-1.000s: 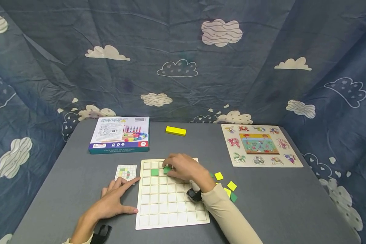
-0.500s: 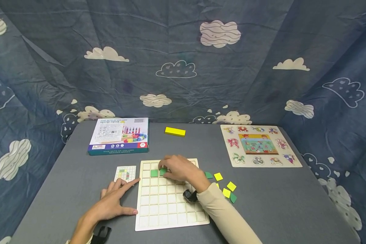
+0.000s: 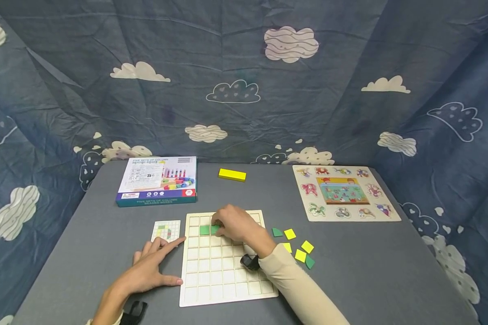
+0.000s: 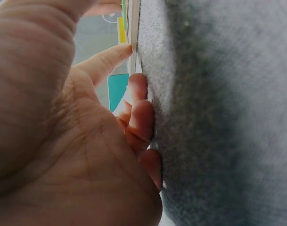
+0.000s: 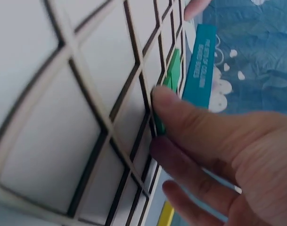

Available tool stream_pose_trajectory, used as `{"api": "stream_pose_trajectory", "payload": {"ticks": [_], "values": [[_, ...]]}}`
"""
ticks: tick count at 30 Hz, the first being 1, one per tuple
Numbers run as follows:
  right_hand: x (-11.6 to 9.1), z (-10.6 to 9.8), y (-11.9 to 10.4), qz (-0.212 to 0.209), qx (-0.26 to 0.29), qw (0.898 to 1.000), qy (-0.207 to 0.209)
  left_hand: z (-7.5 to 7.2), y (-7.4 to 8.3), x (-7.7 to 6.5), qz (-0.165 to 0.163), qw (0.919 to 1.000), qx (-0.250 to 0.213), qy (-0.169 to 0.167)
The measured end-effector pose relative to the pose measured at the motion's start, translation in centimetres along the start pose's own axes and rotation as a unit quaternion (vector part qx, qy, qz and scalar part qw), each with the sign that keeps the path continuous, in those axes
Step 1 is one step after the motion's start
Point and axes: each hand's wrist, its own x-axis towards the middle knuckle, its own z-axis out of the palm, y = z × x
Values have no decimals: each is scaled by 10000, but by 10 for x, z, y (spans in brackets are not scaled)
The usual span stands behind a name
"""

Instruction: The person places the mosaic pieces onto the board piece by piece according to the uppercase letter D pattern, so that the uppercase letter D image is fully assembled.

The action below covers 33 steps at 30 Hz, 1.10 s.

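A pale wooden grid board [image 3: 228, 276] lies on the grey table. One green square tile [image 3: 204, 230] sits in a cell of its upper left part. Beside it, my right hand [image 3: 239, 225] pinches a second green tile [image 5: 159, 123] between thumb and fingers, at the neighbouring cell; the fingers partly cover it. My left hand [image 3: 144, 267] lies left of the board, its index fingertip and thumb tip touching the left edge, the other fingers loosely bent. A small printed pattern card [image 3: 171, 225] lies above that hand, its lower part covered by the fingers.
Right of the board lie several loose yellow square tiles [image 3: 307, 246] and green round-edged tiles [image 3: 310, 262]. Farther back are a boxed bead set [image 3: 158, 180], a yellow block [image 3: 232, 175] and a picture puzzle board [image 3: 345, 192]. A cloud-print cloth [image 3: 236, 40] hangs behind the table.
My right hand has shifted slightly left with its green tile, closing the gap to the first green tile. My left hand keeps its place at the board's edge.
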Motion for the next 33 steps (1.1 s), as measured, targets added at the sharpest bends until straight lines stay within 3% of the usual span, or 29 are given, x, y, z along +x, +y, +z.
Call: {"api": "stream_pose_trajectory", "payload": {"ticks": [14, 23, 33], "values": [[2, 2, 3, 845, 952, 9917, -183, -1, -1, 2, -43, 10000, -33, -56], [-9, -1, 1, 473, 205, 9985, 156, -2, 0, 1, -61, 10000, -20, -14], [-43, -11, 15, 405, 458, 9946, 836, 0, 3, 0, -131, 9999, -50, -62]]}}
